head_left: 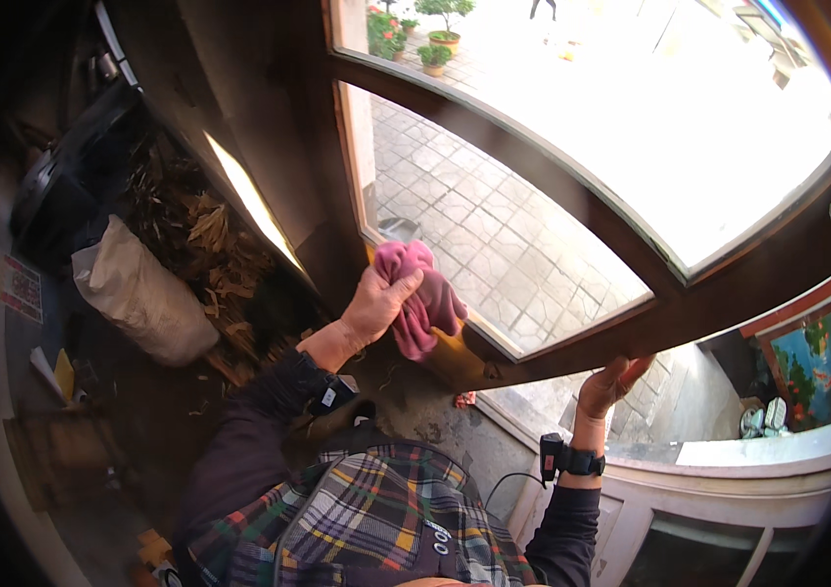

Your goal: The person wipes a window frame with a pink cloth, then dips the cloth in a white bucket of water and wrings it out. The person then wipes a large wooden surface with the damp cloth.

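Bunched in my left hand (pixel 375 304) is a pink cloth (pixel 426 301), pressed near the lower left corner of a glass pane (pixel 496 220). The pane sits in a dark brown wooden door (pixel 599 205) that has a second, larger pane (pixel 650 117) above it. My right hand (pixel 610 385) rests against the door's free edge, its fingers partly hidden behind the wood. Below the cloth, a yellowish-brown stretch of the door's lower panel (pixel 452 356) catches light. Both wrists wear dark straps with small devices.
Left stand a stuffed white sack (pixel 144 301) and a heap of dry leaves or husks (pixel 232 264). A wooden stool or box (pixel 59 458) is at lower left. Beyond the glass are stone paving (pixel 474 191) and potted plants (pixel 437 44). A white panelled door (pixel 650 513) stands at lower right.
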Available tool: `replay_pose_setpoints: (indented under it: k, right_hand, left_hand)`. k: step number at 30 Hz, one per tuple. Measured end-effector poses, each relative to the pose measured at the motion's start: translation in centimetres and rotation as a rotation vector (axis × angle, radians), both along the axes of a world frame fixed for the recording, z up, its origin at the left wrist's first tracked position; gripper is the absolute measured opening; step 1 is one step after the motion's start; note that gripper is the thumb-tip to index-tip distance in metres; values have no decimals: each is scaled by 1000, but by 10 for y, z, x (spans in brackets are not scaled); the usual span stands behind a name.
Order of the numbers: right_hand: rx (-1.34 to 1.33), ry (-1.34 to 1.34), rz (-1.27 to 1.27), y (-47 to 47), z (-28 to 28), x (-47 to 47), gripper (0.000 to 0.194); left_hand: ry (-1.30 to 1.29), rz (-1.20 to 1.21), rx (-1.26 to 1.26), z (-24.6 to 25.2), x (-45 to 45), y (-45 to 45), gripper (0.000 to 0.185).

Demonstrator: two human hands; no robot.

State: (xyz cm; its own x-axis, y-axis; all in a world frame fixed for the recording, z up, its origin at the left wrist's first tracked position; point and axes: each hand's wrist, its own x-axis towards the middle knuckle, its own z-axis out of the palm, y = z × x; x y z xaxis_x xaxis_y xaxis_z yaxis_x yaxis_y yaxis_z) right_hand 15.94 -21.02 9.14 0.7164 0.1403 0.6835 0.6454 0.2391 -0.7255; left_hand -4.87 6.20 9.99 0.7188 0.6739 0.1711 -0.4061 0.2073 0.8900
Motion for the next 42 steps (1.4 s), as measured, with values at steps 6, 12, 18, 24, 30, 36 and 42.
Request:
replay_pose_setpoints:
  k: [6,12,18,24,30,36,42]
  right_hand:
    - [21,27,58,-1,-2,1,69]
    - [-2,13,-18,-2,-4,4,63]
    - [68,39,45,4,3,-2,61]
    - [100,20,80,8,9,-5,63]
    - [77,-80,83,9,11,-4,58]
    - [-35,-138,-56,4,12,-2,57]
    - [-40,-101,-38,3,11,1,56]
  left_hand:
    - [-170,647,715,115,-20,84,18]
    - [70,893,1276,185,4,161,13]
    - [-16,948,1432,185,23,147,20]
    - [-244,817,1513,183,56,72,19]
    - [-396,614,1544,184,83,-27,20]
    - [-487,472,1504,187,118,-110,25]
    - [-441,446,1624,181,118,-128,20]
